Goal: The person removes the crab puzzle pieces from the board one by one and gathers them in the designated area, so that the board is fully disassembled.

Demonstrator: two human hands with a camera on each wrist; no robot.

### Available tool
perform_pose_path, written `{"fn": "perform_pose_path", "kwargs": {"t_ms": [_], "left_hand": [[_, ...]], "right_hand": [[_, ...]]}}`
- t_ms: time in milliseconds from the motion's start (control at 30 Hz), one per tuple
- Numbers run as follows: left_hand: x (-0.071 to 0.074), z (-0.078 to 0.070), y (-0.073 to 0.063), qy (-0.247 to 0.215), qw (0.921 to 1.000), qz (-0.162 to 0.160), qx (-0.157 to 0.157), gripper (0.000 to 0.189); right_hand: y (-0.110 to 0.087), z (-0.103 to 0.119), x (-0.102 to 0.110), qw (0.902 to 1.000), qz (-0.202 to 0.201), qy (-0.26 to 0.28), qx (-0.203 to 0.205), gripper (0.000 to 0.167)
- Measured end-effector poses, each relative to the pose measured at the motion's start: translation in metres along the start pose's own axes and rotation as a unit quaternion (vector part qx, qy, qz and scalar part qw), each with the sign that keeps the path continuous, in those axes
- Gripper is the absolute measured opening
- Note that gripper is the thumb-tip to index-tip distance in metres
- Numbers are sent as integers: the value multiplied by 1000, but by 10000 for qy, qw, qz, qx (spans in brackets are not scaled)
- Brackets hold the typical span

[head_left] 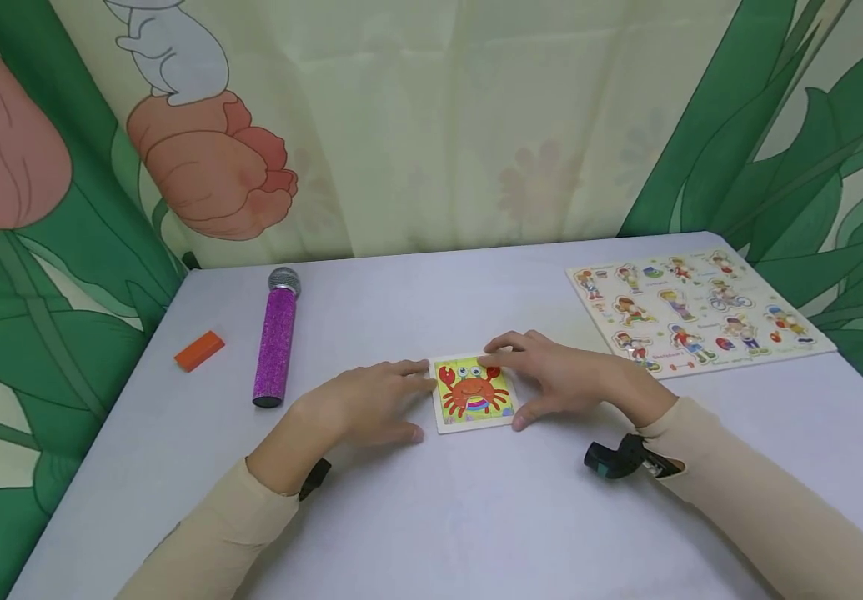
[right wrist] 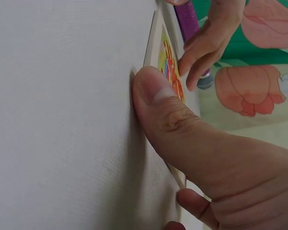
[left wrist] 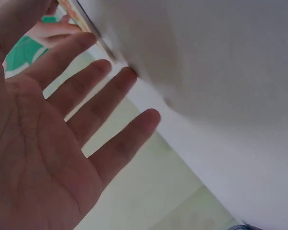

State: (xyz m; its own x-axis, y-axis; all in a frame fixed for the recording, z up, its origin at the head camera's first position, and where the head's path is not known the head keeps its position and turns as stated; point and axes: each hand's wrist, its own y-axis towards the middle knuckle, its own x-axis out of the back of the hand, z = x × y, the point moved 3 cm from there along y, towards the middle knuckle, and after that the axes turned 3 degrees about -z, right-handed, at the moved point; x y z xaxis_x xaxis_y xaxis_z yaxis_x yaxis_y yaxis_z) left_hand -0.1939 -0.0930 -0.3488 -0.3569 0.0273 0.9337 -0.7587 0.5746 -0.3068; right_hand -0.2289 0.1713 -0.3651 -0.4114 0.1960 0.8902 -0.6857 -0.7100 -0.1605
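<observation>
A small square crab puzzle (head_left: pixel 474 392) with a pale frame lies on the white table between the two hands. My left hand (head_left: pixel 378 404) is at its left edge, fingers extended and fingertips right at the frame; the left wrist view shows the palm and spread fingers (left wrist: pixel 98 110). From the other side my right hand (head_left: pixel 562 375) holds the puzzle, thumb at the near right corner and fingers at the far right. In the right wrist view the thumb (right wrist: pixel 175 117) presses against the frame's edge, and the puzzle (right wrist: pixel 155 40) appears nearly edge-on.
A purple glittery microphone (head_left: pixel 277 342) lies left of the hands, with an orange block (head_left: pixel 199 351) beyond it. At the back right lies a large picture board (head_left: pixel 694 312) with cartoon figures. A printed curtain (head_left: pixel 446 125) hangs behind the table (head_left: pixel 476 517).
</observation>
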Motion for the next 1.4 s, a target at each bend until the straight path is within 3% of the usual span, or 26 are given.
{"fn": "perform_pose_path", "kwargs": {"t_ms": [233, 667, 867, 1000, 1133, 1400], "left_hand": [[3, 8, 8, -52, 9998, -195, -67, 63], [12, 16, 29, -131, 9998, -158, 86, 59], [14, 20, 31, -207, 9997, -126, 103, 56], [11, 18, 31, -355, 9992, 22, -154, 47], [12, 18, 32, -542, 9968, -51, -581, 40], [14, 26, 26, -778, 9936, -182, -799, 34]], "right_hand": [[9, -3, 6, 9999, 61, 87, 35, 93], [18, -6, 10, 9994, 68, 327, -73, 91], [26, -8, 9, 9990, 135, 426, -69, 91], [22, -10, 7, 9985, 250, 471, -152, 92], [17, -11, 8, 9984, 246, 410, -287, 91], [29, -7, 12, 9980, 175, 494, -356, 88]]}}
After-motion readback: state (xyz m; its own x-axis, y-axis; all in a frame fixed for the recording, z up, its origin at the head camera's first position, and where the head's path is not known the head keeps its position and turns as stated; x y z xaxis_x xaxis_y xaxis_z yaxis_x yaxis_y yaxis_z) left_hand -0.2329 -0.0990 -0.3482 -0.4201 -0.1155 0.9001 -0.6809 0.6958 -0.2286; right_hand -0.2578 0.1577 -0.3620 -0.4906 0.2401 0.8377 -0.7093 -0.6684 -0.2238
